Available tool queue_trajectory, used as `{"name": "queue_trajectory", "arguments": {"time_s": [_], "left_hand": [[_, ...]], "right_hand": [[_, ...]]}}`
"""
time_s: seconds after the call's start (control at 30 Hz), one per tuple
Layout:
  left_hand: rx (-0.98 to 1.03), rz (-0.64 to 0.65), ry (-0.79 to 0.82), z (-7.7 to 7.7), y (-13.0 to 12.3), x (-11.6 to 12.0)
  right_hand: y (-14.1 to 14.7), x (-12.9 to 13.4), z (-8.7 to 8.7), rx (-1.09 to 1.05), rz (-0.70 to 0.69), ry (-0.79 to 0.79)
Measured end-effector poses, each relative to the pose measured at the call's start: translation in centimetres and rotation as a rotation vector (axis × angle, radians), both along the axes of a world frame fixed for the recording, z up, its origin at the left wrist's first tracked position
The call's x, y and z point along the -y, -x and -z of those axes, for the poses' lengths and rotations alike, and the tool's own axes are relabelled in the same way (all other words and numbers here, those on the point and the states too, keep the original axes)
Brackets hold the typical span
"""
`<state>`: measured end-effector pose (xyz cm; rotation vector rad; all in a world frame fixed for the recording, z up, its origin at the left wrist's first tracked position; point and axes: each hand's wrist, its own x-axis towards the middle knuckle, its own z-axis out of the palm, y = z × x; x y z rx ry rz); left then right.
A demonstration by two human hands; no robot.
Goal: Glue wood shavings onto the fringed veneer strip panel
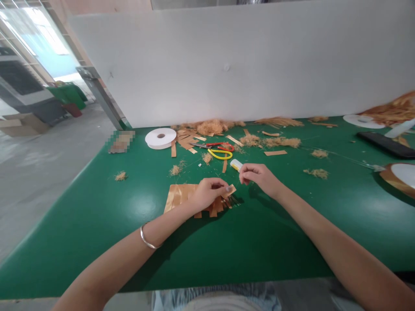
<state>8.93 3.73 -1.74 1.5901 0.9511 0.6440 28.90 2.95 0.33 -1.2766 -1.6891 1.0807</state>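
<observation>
My left hand [210, 193], with a silver bangle at its wrist, is closed and pinches the end of a tan strip [232, 190] between thumb and fingers. Beneath it lies a woven-looking piece of tan strips [181, 193], partly covered by the hand, with loose ends and thin fibres fanning out at its right. Just to the right, my right hand [257, 176] is raised with its fingers curled together; whatever they hold is too small to make out. A white and yellow object [236, 164] sits right behind those fingertips; I cannot tell whether they touch it.
Behind the hands lie scissors [223, 152] with red and yellow handles, tan scraps [275, 153] and fibre tufts [214, 127]. A white tape roll [161, 137] sits at back left. At right are a black phone-like slab [385, 144] and another roll [402, 176]. A white panel [227, 65] closes the back.
</observation>
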Motion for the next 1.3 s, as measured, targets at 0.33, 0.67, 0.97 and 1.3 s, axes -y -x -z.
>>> {"name": "queue_trajectory", "arguments": {"time_s": [0.33, 0.67, 0.97, 1.3], "left_hand": [[0.068, -0.01, 0.088, 0.0, -0.1, 0.1], [0.169, -0.003, 0.134, 0.4, -0.3, 0.0], [0.147, 0.004, 0.122, 0.3, -0.2, 0.0], [0.148, -0.012, 0.143, 0.1, -0.3, -0.1]], "right_hand": [[-1.6, -1.0, -0.2, -0.454, 0.125, 0.096], [-3.1, -0.1, -1.3, 0.644, 0.068, -0.305], [-6.2, -0.9, -1.4, 1.114, 0.303, -0.553], [-9.8, -1.4, -1.2, 1.058, 0.365, -0.5]]}}
